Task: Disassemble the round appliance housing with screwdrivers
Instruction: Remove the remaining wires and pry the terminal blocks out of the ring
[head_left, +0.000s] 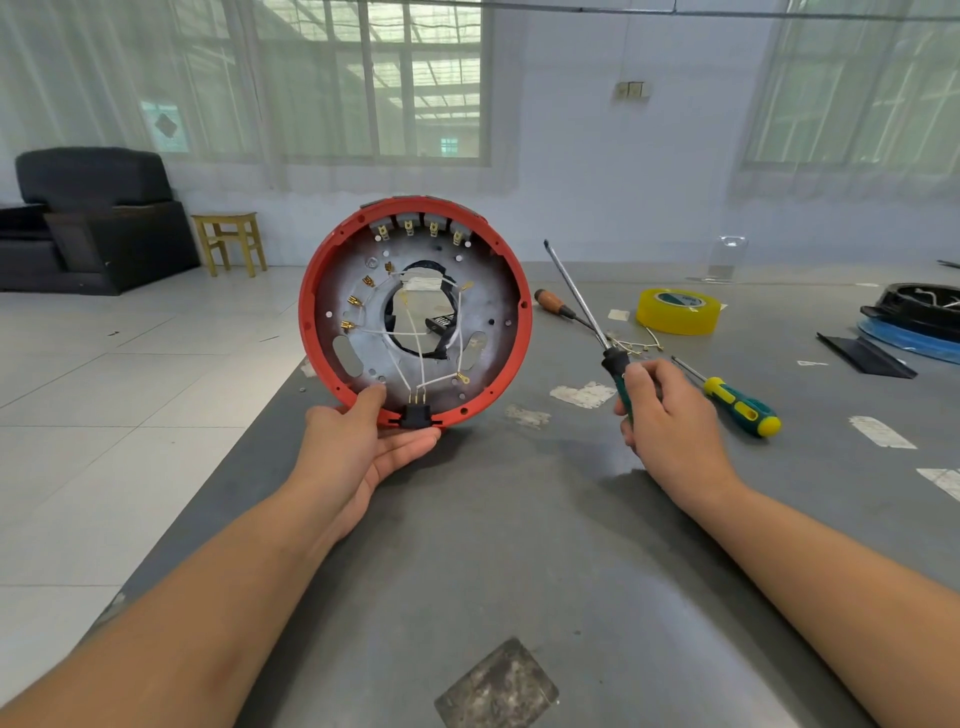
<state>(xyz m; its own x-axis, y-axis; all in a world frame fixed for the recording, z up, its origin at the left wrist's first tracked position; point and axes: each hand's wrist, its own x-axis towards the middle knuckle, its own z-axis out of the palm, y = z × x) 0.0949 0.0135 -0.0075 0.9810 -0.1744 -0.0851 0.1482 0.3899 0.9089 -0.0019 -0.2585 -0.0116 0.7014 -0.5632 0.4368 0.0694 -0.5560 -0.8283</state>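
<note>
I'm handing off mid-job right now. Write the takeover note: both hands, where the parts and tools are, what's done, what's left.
Left hand holds the red round housing upright by its lower rim, open side toward the camera.
Right hand grips a long screwdriver, tip up, clear of the housing.
On the table: green-yellow screwdriver, wooden-handled screwdriver, yellow tape roll.
Done: housing opened, inside exposed.
Left: white wires, brass terminals and black connector still fitted.

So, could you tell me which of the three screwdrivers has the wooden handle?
The far screwdriver beside the tape roll; the other two have green handles.
</note>
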